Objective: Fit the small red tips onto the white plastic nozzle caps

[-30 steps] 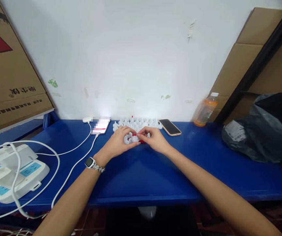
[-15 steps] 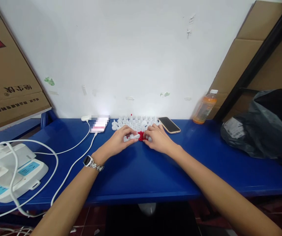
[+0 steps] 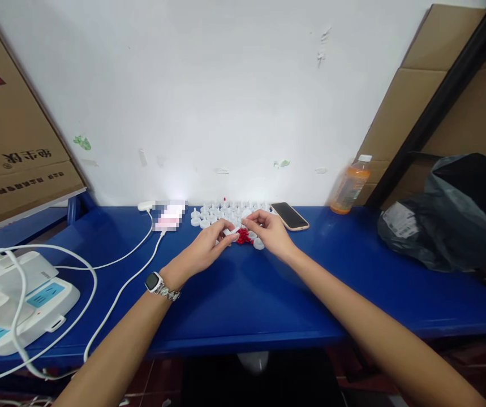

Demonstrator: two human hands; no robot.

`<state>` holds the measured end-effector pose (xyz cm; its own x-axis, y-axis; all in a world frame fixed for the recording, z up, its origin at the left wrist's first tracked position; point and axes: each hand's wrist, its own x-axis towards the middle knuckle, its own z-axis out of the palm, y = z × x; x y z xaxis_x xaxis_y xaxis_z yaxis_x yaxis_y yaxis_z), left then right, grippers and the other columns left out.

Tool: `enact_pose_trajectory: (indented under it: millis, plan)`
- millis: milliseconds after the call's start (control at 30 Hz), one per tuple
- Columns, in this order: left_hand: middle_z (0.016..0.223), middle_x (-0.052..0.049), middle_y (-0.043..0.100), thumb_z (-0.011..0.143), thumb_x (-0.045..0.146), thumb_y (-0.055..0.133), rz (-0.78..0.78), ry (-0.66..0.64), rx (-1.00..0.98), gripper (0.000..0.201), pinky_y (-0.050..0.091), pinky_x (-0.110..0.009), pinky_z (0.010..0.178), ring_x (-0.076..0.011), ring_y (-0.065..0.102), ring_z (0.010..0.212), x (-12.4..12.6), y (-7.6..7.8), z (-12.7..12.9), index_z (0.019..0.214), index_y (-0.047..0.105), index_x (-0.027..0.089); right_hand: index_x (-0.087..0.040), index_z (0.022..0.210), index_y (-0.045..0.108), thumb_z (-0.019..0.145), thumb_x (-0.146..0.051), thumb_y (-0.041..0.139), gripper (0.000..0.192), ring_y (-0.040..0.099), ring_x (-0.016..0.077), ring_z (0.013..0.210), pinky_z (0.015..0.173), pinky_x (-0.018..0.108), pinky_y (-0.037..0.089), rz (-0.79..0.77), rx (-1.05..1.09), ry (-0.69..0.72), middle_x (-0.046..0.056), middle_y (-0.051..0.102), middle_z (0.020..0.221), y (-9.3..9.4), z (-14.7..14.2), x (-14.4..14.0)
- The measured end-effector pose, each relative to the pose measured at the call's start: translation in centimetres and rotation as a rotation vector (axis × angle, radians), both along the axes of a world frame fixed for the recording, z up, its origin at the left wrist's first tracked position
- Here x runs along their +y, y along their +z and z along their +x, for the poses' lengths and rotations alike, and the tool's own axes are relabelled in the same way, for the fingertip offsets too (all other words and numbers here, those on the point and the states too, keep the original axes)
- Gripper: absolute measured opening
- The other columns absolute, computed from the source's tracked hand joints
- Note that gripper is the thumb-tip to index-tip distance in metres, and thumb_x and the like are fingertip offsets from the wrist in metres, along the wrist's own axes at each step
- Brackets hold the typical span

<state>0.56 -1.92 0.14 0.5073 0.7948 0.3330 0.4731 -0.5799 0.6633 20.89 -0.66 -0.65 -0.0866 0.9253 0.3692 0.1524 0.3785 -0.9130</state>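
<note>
My left hand (image 3: 209, 244) is closed, thumb and fingers pinching a white nozzle cap (image 3: 231, 231). Just right of it lies a small heap of red tips (image 3: 243, 236) on the blue table. Above that heap, thumb and forefinger of my right hand (image 3: 270, 232) come together beside a white cap (image 3: 246, 213); what they pinch, if anything, is too small to make out. Another white cap (image 3: 258, 243) rests under the right hand. Behind both hands stand several white nozzle caps (image 3: 215, 210) in rows, one with a red tip (image 3: 224, 199) on it.
A phone (image 3: 290, 216) lies right of the caps, and a lit phone (image 3: 170, 216) on a charging cable lies left. A white power strip (image 3: 26, 299) with looping cables sits at the left. An orange drink bottle (image 3: 351, 185) and a dark plastic bag (image 3: 446, 220) are at the right.
My right hand has lifted from beside the red heap to above it, uncovering a white cap. The left hand still holds its nozzle cap, and the view has shifted slightly.
</note>
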Motion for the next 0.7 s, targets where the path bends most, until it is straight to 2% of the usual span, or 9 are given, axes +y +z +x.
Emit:
enact_pose_trajectory:
  millis: [100,300,467,600,700]
  plan:
    - [0.093,-0.002,0.066,0.1,0.05,0.042,0.017,-0.009,-0.028,0.032,0.049,-0.03,0.076,-0.0157,0.064,0.081,-0.3,0.0,0.4,0.111,0.053,0.021,-0.021,0.076,0.06,0.074,-0.055,0.074,0.037,0.053,0.0124,0.056,0.056,0.026,0.041,-0.043,0.119,0.047,-0.003,0.061,0.063,-0.3,-0.7,-0.2]
    - [0.092,-0.003,0.061,0.103,0.047,0.036,0.076,0.027,-0.049,0.033,0.045,-0.033,0.08,-0.0168,0.059,0.082,-0.7,-0.4,0.9,0.116,0.05,0.02,-0.02,0.073,0.058,0.072,-0.058,0.075,0.042,0.054,0.0118,0.056,0.056,0.026,0.044,-0.054,0.205,0.078,-0.002,0.061,0.063,-0.2,-1.4,-0.8]
    - [0.087,-0.002,0.056,0.105,0.047,0.028,0.07,0.052,-0.152,0.032,0.043,-0.033,0.08,-0.0167,0.055,0.081,-1.2,-0.9,1.7,0.112,0.045,0.02,-0.021,0.078,0.053,0.081,-0.056,0.069,0.039,0.053,0.0122,0.057,0.059,0.026,0.044,-0.006,0.228,0.107,-0.003,0.058,0.063,-0.3,-2.1,-1.5]
    - [0.086,-0.001,0.053,0.105,0.05,0.021,0.041,0.114,-0.287,0.034,0.042,-0.031,0.079,-0.0152,0.053,0.078,-1.8,-1.2,2.5,0.103,0.041,0.022,-0.023,0.081,0.047,0.095,-0.052,0.053,0.033,0.047,0.0124,0.06,0.061,0.027,0.04,0.103,0.084,0.095,-0.005,0.05,0.064,-0.6,-2.6,-2.0]
    - [0.091,-0.002,0.055,0.104,0.052,0.023,0.029,0.148,-0.319,0.033,0.042,-0.032,0.081,-0.016,0.055,0.082,-2.1,-1.4,2.9,0.106,0.038,0.022,-0.023,0.076,0.042,0.1,-0.05,0.041,0.037,0.043,0.0132,0.063,0.062,0.028,0.037,0.155,-0.058,0.053,-0.004,0.044,0.066,-0.7,-2.8,-2.3]
